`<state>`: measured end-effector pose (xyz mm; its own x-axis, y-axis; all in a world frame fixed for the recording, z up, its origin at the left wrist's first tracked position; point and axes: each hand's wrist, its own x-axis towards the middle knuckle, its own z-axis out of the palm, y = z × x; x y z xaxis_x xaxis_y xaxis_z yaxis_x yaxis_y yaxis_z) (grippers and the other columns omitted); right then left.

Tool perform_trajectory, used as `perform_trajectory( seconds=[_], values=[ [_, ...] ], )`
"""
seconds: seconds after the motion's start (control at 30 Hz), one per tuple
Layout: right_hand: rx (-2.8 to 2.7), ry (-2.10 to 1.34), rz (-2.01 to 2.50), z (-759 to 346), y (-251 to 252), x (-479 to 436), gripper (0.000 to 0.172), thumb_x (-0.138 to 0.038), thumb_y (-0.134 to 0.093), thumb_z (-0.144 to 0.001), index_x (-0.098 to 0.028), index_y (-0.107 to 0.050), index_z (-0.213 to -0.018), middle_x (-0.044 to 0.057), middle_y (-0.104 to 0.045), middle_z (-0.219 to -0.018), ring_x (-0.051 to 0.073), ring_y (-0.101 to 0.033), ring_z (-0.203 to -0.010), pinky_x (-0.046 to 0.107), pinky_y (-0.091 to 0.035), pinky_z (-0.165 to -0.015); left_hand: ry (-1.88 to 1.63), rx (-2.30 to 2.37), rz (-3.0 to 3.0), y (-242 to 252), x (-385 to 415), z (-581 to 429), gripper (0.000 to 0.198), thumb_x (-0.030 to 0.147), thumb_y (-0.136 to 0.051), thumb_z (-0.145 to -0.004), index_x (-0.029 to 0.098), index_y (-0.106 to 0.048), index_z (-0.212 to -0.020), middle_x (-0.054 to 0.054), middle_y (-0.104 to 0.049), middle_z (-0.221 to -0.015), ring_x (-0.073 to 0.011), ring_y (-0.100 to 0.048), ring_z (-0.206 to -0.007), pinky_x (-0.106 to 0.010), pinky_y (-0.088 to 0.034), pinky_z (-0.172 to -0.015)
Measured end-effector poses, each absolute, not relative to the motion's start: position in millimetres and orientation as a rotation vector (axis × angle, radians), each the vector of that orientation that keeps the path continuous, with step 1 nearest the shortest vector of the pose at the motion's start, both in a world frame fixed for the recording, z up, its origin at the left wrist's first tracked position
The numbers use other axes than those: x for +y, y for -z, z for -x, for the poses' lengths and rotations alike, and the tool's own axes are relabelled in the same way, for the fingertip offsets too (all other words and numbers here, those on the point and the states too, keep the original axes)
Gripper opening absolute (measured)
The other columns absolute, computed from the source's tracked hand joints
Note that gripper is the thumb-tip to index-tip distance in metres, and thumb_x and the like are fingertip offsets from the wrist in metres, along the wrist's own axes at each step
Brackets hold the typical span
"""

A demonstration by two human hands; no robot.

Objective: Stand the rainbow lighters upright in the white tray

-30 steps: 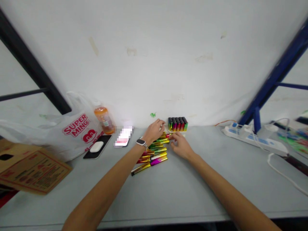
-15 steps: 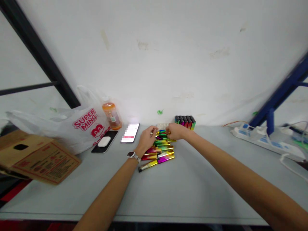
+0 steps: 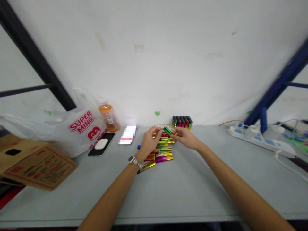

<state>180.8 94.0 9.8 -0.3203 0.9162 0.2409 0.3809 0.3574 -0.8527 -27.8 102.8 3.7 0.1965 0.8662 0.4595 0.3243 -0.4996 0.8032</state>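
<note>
A shiny green lighter point(image 3: 167, 130) with a dark end is tilted between my hands, above a heap of lighters. My right hand point(image 3: 184, 137) pinches its lower right end. At the upper left end, my left hand point(image 3: 151, 140) has its fingertips closed on the dark tip. Several metallic lighters point(image 3: 164, 158) in gold, red, purple and green lie loosely in rows below my hands; my left hand covers part of them. Just behind, a pale tray with a grid of holes point(image 3: 161, 125) is mostly hidden by my fingers. Upright lighters with black tops point(image 3: 182, 122) stand packed against the wall.
Left of the lighters are a phone with a lit screen point(image 3: 128, 134), a dark phone point(image 3: 92, 153) with a white case point(image 3: 101, 144) on it, an orange bottle point(image 3: 108, 117), a plastic bag point(image 3: 60, 128) and a cardboard box point(image 3: 43, 166). A power strip point(image 3: 260, 141) lies at right.
My right hand has drawn back from the tray area, and the green lighter now shows raised between both hands. The view has shifted slightly.
</note>
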Motion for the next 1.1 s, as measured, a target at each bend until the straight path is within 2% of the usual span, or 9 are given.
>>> perform_trajectory(
  seconds=[0.1,0.27,0.37,0.43,0.53,0.67,0.8,0.93,1.1],
  values=[
    [-1.624,-1.106,0.977,-173,7,70,0.03,-0.046,-0.067,-0.08,-0.018,-0.059,-0.089,0.002,-0.065,-0.081,0.015,-0.064,-0.064,0.028,-0.049,-0.062,-1.195,0.9,-1.801,-4,90,1,0.031,0.043,-0.056,-0.091,0.016,-0.066,-0.1,-0.007,-0.071,-0.097,-0.0191,-0.065,-0.089,-0.029,-0.05,-0.08],
    [-1.54,-1.009,0.974,-166,16,51,0.037,-0.05,-0.065,-0.083,-0.018,-0.065,-0.1,0.004,-0.069,-0.092,0.014,-0.061,-0.069,0.028,-0.05,-0.067,-1.299,0.854,-1.717,-1,75,-22,0.03,0.046,-0.054,-0.092,0.017,-0.059,-0.088,-0.004,-0.065,-0.089,-0.0162,-0.06,-0.084,-0.026,-0.047,-0.077],
    [-1.425,-0.905,1.035,-171,15,50,0.038,-0.054,-0.061,-0.085,-0.017,-0.067,-0.089,0.002,-0.065,-0.075,0.013,-0.056,-0.062,0.026,-0.046,-0.06,-1.408,0.813,-1.658,-4,71,-25,0.029,0.046,-0.048,-0.095,0.019,-0.054,-0.088,-0.001,-0.062,-0.081,-0.0124,-0.057,-0.078,-0.024,-0.046,-0.076],
    [-1.334,-0.897,1.034,-175,16,52,0.043,-0.059,-0.057,-0.086,-0.017,-0.064,-0.077,0.001,-0.06,-0.063,0.013,-0.052,-0.056,0.025,-0.041,-0.054,-1.405,0.761,-1.567,-7,70,-28,0.031,0.05,-0.047,-0.095,0.02,-0.051,-0.089,0.003,-0.054,-0.069,-0.0093,-0.051,-0.062,-0.02,-0.043,-0.063],
    [-1.294,-0.913,1.04,-175,23,54,0.05,-0.064,-0.053,-0.085,-0.018,-0.059,-0.067,0.0,-0.057,-0.057,0.012,-0.048,-0.051,0.026,-0.037,-0.05,-1.31,0.709,-1.39,-11,68,-38,0.039,0.059,-0.054,-0.088,0.02,-0.051,-0.087,0.008,-0.039,-0.055,-0.0063,-0.033,-0.044,-0.018,-0.028,-0.044],
    [-1.365,-0.955,1.07,-170,30,52,0.058,-0.068,-0.047,-0.087,-0.018,-0.054,-0.058,0.0,-0.055,-0.052,0.013,-0.048,-0.048,0.026,-0.037,-0.05,-1.205,0.738,-1.225,-12,65,-51,0.06,0.071,-0.046,-0.083,0.016,-0.051,-0.061,0.007,-0.033,-0.044,-0.0053,-0.028,-0.038,-0.02,-0.021,-0.04],
    [-1.36,-1.033,1.124,-168,31,51,0.062,-0.071,-0.041,-0.088,-0.018,-0.055,-0.059,0.001,-0.055,-0.05,0.013,-0.048,-0.046,0.026,-0.036,-0.048,-1.172,0.861,-1.142,-8,59,-52,0.06,0.064,-0.045,-0.084,0.016,-0.046,-0.047,0.006,-0.028,-0.038,-0.0042,-0.022,-0.034,-0.021,-0.016,-0.04],
    [-1.308,-1.118,1.117,-168,35,53,0.064,-0.075,-0.04,-0.086,-0.017,-0.059,-0.064,0.0,-0.055,-0.05,0.013,-0.048,-0.046,0.026,-0.037,-0.048,-1.191,0.911,-1.077,-2,57,-48,0.05,0.052,-0.044,-0.085,0.018,-0.044,-0.048,0.007,-0.027,-0.038,-0.0047,-0.021,-0.033,-0.021,-0.014,-0.04],
    [-1.309,-1.146,1.137,-169,40,55,0.067,-0.077,-0.037,-0.085,-0.017,-0.06,-0.067,0.001,-0.057,-0.051,0.012,-0.048,-0.045,0.025,-0.037,-0.047,-1.171,0.901,-1.042,3,62,-46,0.046,0.051,-0.043,-0.085,0.019,-0.044,-0.051,0.007,-0.026,-0.039,-0.0054,-0.02,-0.033,-0.021,-0.012,-0.039]
  ],
)
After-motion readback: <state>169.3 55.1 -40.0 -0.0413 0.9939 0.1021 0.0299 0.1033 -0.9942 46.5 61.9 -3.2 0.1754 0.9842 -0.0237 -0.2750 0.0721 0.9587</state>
